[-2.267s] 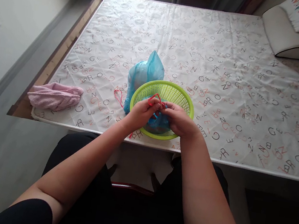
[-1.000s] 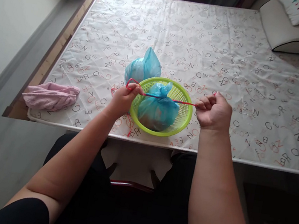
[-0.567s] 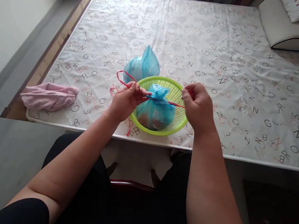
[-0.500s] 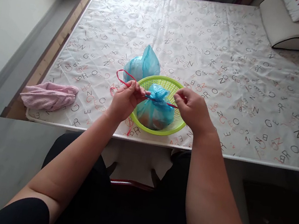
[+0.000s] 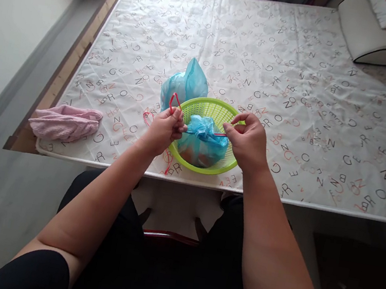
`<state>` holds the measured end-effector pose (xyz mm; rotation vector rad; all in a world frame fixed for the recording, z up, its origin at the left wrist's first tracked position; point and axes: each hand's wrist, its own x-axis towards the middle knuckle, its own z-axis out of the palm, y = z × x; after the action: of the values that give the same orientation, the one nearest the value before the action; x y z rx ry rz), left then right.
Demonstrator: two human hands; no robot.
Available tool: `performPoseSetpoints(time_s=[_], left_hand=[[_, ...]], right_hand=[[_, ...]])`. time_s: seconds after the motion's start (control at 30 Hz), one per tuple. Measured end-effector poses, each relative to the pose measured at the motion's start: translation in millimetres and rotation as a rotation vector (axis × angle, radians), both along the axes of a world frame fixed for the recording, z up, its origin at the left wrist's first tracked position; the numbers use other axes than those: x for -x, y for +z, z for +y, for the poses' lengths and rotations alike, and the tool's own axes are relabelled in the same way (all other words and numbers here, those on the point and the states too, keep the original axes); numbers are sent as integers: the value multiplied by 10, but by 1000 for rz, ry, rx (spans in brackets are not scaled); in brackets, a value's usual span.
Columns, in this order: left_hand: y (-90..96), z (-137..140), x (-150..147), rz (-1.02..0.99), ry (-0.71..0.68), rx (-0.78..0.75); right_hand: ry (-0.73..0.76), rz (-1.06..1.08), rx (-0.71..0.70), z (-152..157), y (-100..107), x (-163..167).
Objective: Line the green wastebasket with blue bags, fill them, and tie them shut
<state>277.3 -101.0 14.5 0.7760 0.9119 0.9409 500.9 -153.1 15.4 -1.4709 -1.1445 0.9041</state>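
A blue plastic bag (image 5: 203, 147) with roundish brownish contents sits in a lime-green basket (image 5: 200, 169), its neck gathered at the top. My left hand (image 5: 166, 127) is closed at the bag's left side, pinching a red drawstring (image 5: 173, 98) that loops up above the fingers. On the right, my right hand (image 5: 247, 141) pinches the other end of the red string between thumb and forefinger. The string stretches from the bag's neck to these fingers. What lies inside the bag shows only dimly through the plastic.
A second filled blue bag (image 5: 185, 84) stands just behind the basket. Red string (image 5: 168, 165) lies on the letter-printed mattress (image 5: 294, 72) by the basket. A pink cloth (image 5: 66, 123) rests at the left edge, and a white cushion (image 5: 377, 37) at the far right corner.
The red loop over my left hand has become smaller and more upright. The gathered bag neck sits lower and flatter. My right hand has turned slightly, its thumb and forefinger showing more clearly.
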Motion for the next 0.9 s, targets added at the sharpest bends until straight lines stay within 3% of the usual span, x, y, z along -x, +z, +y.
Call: performPoseSetpoints(time_s=[0.23, 0.33, 0.47, 0.6, 0.7, 0.8, 0.9], left_hand=[[-136, 63, 8, -2, 106, 23], [-239, 76, 42, 65, 113, -104], [-307, 33, 50, 282, 51, -347], [-269, -109, -35, 460, -164, -604], [-218, -175, -86, 511, -325, -650], [-140, -45, 9, 383, -147, -513], [28, 278, 343, 193, 268, -438]], right_hand=[[-235, 126, -20, 164, -220, 163], [-158, 153, -118, 195, -213, 186], [-55, 147, -241, 156, -27, 228], [169, 157, -248, 49, 190, 356], [266, 142, -248, -11, 264, 406], [126, 118, -270, -1, 230, 335], [-89, 71, -257, 59, 128, 187]])
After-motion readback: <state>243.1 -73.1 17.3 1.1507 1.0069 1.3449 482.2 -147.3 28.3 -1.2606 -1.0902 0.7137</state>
